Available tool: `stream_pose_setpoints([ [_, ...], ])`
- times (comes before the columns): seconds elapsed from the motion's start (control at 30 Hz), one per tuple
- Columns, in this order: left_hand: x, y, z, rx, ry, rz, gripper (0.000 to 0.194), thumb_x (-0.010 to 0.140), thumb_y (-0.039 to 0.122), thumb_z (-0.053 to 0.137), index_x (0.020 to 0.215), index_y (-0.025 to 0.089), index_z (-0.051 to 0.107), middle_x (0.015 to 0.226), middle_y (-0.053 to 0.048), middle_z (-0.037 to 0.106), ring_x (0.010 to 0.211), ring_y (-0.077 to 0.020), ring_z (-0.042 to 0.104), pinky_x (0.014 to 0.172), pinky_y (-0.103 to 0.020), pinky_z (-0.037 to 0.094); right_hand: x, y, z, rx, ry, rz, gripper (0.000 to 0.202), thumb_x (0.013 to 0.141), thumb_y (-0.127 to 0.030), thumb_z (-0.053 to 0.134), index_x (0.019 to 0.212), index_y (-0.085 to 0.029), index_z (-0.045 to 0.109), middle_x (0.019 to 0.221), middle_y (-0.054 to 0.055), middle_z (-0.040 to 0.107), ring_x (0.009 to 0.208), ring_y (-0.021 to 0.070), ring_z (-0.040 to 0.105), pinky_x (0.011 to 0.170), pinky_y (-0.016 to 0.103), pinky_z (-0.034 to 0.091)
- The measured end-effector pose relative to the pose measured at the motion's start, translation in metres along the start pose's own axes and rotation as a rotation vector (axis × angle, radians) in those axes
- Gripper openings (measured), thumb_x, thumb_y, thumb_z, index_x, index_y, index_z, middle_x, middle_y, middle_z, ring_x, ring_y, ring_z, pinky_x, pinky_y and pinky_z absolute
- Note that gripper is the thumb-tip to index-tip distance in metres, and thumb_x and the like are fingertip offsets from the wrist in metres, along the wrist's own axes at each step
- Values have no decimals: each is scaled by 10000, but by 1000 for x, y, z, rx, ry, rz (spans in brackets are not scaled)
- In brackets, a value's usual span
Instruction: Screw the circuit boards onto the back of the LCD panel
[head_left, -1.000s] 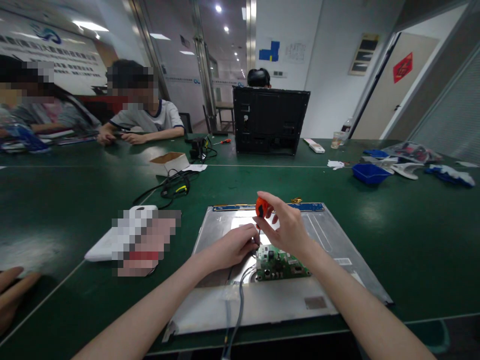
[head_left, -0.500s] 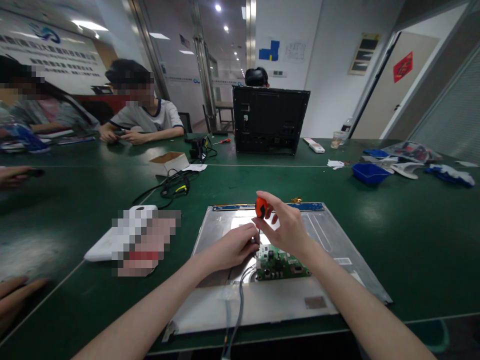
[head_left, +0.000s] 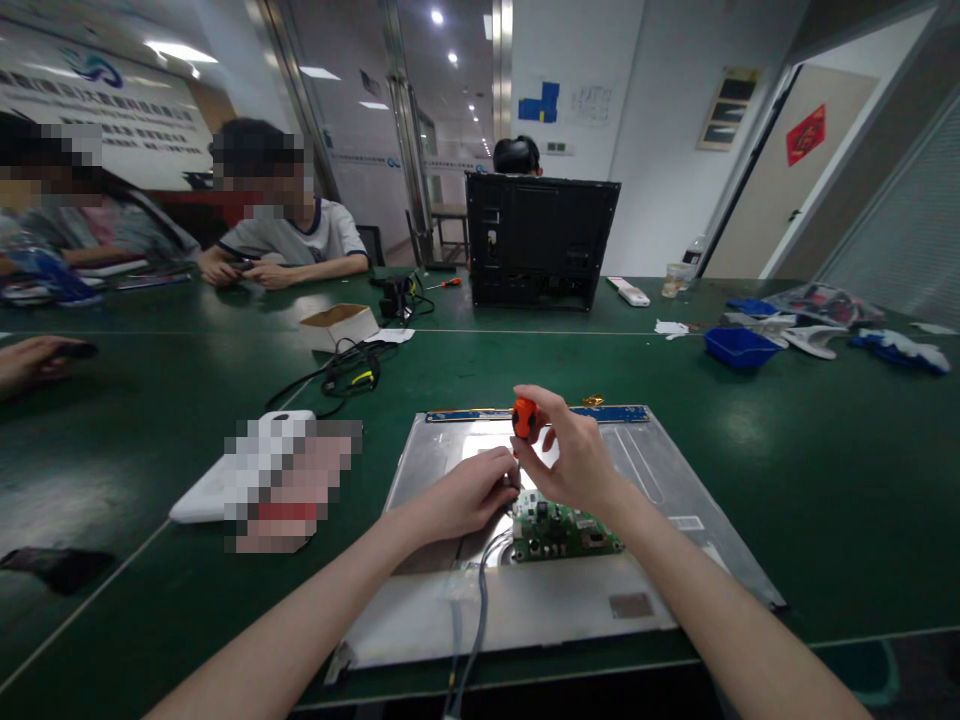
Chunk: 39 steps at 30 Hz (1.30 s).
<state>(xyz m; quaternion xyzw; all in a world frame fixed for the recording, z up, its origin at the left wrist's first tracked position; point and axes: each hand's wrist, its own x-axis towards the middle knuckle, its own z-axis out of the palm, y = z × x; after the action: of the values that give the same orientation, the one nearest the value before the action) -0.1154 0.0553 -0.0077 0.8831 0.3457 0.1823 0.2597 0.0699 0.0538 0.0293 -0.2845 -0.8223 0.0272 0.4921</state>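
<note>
Lying beyond panel (head_left: pixel 646 452): black cables (head_left: pixel 349 370), tray (head_left: pixel 739 354); right grip (head_left: pixel 576 455) clamping screwdriver (head_left: pixel 523 418), left grip (head_left: pixel 478 490) unclear

Before me stood one green table (head_left: pixel 810 450), white wall (head_left: pixel 667 130), metal-framed glass panels (head_left: pixel 352 130), pale door (head_left: pixel 772 215) with red diamond sign (head_left: pixel 806 135), and, overhead, lit ceiling lamps (head_left: pixel 180 51).

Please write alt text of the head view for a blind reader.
The right hand holds an orange screwdriver upright by the corner of a green circuit board, the left hand beside its shaft. The board lies on a metal panel on a green table.
</note>
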Motion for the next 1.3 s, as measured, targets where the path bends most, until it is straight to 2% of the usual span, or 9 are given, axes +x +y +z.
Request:
stream_pose_setpoints([
  [0.17, 0, -3, 1, -1, 2, 3, 80, 903, 186, 470, 944, 176, 538, 955, -72, 614, 834, -212, 575, 759, -343, 478, 0, 0, 1, -12, 37, -1, 437, 872, -211, 525, 1281, -230, 370, 764, -26, 587, 562, 108, 538, 488, 221, 422],
  [0.4, 1, -2, -1, 21, -2, -23, 49, 892, 189, 482, 869, 187, 524, 885, -55, 596, 775, -202, 543, 703, -325, 457, 1, 2, -1, -34, 54, 7, 423, 893, -300, 598, 1281, -239, 440, 882, 15, 626, 626, 117, 554, 544, 243, 460],
  [0.5, 1, -2, 0, 11, 1, -4, 37, 881, 177, 489, 885, 185, 525, 903, -58, 594, 789, -199, 542, 727, -328, 457, 3, 1, -3, -30, 34, 23, 438, 900, -266, 576, 1318, -226, 454, 924, 35, 600, 655, 119, 550, 553, 245, 477],
  [0.6, 1, -2, 1, -2, 9, 8, 65, 886, 185, 490, 932, 181, 537, 925, -63, 596, 814, -204, 554, 748, -336, 464, 3, -1, -3, -19, 17, 14, 504, 882, -196, 545, 1366, -207, 406, 922, 38, 595, 668, 124, 557, 555, 248, 487],
  [0.73, 1, -3, 1, -1, 19, 19, 87, 896, 204, 488, 961, 180, 542, 939, -65, 595, 827, -209, 557, 747, -338, 464, 2, -1, -2, -9, 25, -3, 533, 838, -149, 534, 1345, -212, 380, 933, 37, 622, 681, 129, 575, 534, 238, 474],
  [0.9, 0, -4, 1, 5, 0, 2, 54, 893, 188, 478, 915, 183, 528, 896, -54, 584, 770, -192, 531, 698, -316, 444, 2, 1, -3, -39, 52, 30, 428, 876, -276, 593, 1266, -228, 426, 894, 29, 646, 666, 136, 588, 544, 249, 471],
  [1.0, 0, -3, 0, -3, 2, -3, 51, 874, 162, 482, 900, 184, 519, 900, -55, 585, 773, -191, 529, 704, -316, 442, 2, 1, -2, -8, 44, 40, 380, 894, -261, 567, 1251, -233, 442, 913, 29, 643, 677, 128, 589, 551, 239, 474],
  [1.17, 0, -1, 0, -11, 6, -1, 80, 870, 142, 473, 891, 189, 534, 928, -59, 603, 827, -205, 550, 746, -330, 453, 1, 1, 1, -24, 81, 43, 345, 881, -271, 575, 1203, -231, 459, 792, -21, 595, 546, 94, 495, 510, 226, 428],
  [1.3, 0, -3, 1, -6, 13, -2, 74, 882, 156, 477, 879, 187, 544, 902, -54, 607, 812, -206, 559, 733, -329, 460, 2, 0, -1, -22, 21, 8, 370, 891, -276, 564, 1239, -224, 447, 865, 16, 607, 650, 122, 546, 532, 230, 448],
])
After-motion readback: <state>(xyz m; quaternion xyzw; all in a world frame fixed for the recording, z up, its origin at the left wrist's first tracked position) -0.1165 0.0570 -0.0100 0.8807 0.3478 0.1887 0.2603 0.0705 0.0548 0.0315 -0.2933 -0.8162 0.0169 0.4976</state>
